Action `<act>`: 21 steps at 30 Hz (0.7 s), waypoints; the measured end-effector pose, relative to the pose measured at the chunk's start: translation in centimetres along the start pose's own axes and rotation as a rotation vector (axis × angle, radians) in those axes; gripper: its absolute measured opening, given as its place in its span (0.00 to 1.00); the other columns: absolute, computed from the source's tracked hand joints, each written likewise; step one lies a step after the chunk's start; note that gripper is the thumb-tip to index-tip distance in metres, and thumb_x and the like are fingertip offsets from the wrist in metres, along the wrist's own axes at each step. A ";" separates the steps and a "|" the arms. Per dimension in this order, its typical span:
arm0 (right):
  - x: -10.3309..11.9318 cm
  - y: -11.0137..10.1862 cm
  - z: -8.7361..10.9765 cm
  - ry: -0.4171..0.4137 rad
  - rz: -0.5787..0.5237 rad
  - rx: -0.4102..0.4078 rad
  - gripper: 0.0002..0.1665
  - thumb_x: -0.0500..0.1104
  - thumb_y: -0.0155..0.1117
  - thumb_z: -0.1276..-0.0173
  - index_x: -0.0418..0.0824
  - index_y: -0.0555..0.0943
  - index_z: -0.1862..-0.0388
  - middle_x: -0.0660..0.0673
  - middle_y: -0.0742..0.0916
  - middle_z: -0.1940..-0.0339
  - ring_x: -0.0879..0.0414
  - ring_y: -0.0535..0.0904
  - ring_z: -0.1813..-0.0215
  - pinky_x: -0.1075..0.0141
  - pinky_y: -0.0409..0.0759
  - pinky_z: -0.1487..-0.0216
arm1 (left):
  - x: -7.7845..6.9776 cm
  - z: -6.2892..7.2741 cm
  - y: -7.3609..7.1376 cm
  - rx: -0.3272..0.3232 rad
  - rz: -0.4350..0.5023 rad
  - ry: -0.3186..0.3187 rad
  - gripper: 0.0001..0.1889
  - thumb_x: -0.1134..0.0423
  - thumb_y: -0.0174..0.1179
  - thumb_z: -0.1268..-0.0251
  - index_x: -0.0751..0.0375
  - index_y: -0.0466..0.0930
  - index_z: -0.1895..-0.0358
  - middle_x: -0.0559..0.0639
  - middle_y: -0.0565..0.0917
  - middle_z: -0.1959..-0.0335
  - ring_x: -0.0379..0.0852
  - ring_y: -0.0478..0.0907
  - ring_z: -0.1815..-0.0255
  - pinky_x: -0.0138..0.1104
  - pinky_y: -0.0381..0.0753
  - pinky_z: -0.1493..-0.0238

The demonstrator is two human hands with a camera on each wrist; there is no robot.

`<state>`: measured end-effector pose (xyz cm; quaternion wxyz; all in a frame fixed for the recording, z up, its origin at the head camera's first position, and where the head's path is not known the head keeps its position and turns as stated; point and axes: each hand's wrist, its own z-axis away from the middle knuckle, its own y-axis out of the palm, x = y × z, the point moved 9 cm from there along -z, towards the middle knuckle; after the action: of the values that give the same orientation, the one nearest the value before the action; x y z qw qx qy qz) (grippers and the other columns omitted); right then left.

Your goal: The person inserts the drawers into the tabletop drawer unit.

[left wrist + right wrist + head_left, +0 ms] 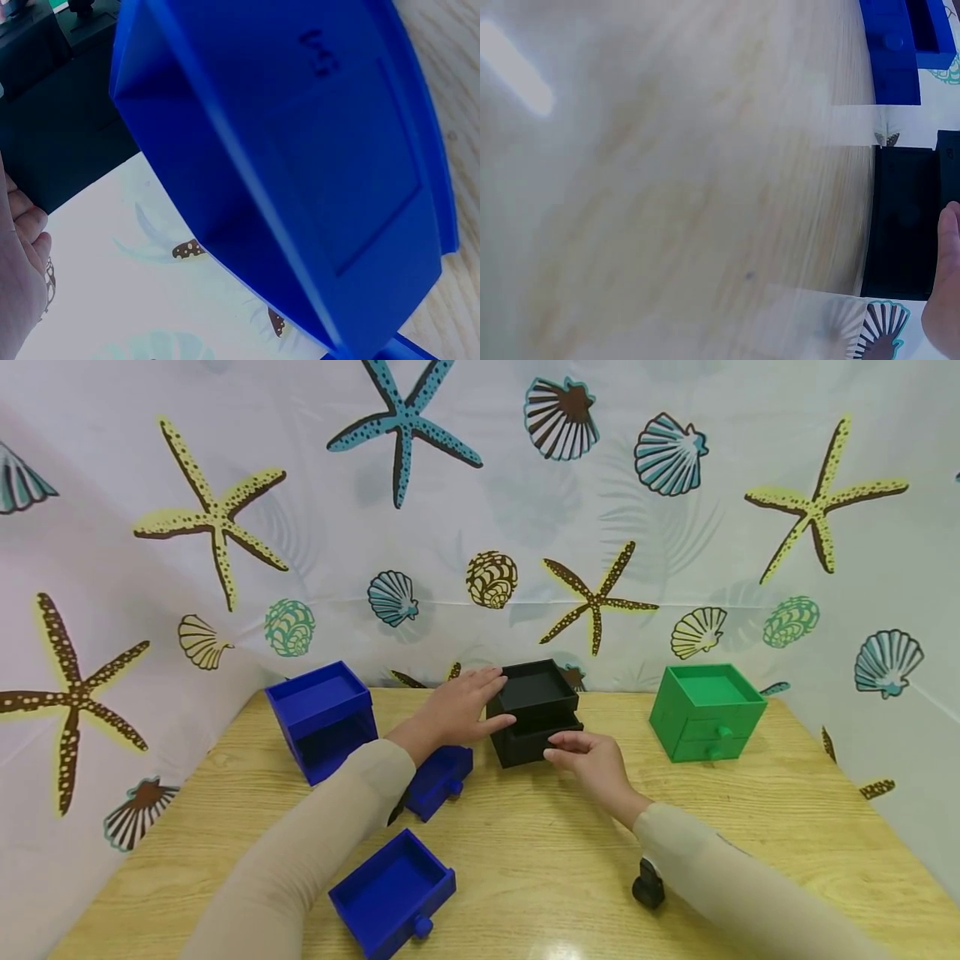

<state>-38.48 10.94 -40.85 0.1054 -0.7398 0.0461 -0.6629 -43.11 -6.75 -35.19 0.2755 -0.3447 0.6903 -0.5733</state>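
A small black drawer cabinet (534, 683) with a shallow tray top stands at the back middle of the table. Its black drawer (525, 747) sticks out part of the way, showing a dark gap above it. My left hand (463, 703) rests along the cabinet's left side, fingers straight, thumb toward the front. With thumb and fingertips close together, my right hand (596, 768) pinches the drawer's front, hiding the knob there. In the right wrist view that hand (945, 277) overlaps the black cabinet (901, 225).
A blue cabinet (318, 693) with a hollow front stands back left. Two loose blue drawers lie near my left arm, one pulled-out drawer (393, 893) in front and another drawer (442, 781) beneath my wrist. A green cabinet (705, 714) stands right. Patterned cloth (450, 543) hangs behind.
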 end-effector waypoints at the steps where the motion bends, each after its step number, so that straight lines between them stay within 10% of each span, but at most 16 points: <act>1: 0.4 0.0 0.2 -0.001 0.003 0.000 0.15 0.36 0.71 0.37 0.31 0.85 0.53 0.42 0.88 0.63 0.48 0.84 0.58 0.51 0.82 0.51 | 0.0 0.0 0.0 0.000 0.002 0.001 0.41 0.36 0.48 0.30 0.64 0.58 0.25 0.60 0.59 0.25 0.55 0.54 0.25 0.47 0.53 0.27; 8: 2.3 0.1 0.9 -0.006 0.003 0.000 0.15 0.34 0.69 0.37 0.28 0.84 0.52 0.40 0.87 0.62 0.45 0.84 0.57 0.46 0.80 0.48 | 0.0 -0.2 0.1 -0.005 -0.004 0.003 0.41 0.36 0.48 0.30 0.64 0.58 0.25 0.60 0.59 0.25 0.55 0.55 0.25 0.46 0.53 0.27; 21: -0.9 0.0 -1.7 -0.007 0.037 0.042 0.14 0.39 0.72 0.38 0.35 0.86 0.54 0.44 0.89 0.64 0.40 0.84 0.54 0.49 0.81 0.49 | 0.1 -0.1 0.1 0.011 0.013 -0.008 0.41 0.37 0.49 0.30 0.63 0.58 0.25 0.60 0.58 0.25 0.56 0.54 0.25 0.47 0.54 0.27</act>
<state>-40.26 10.96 -41.53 0.1333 -0.7386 0.0453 -0.6592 -43.21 -6.75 -35.23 0.2839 -0.3411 0.6882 -0.5739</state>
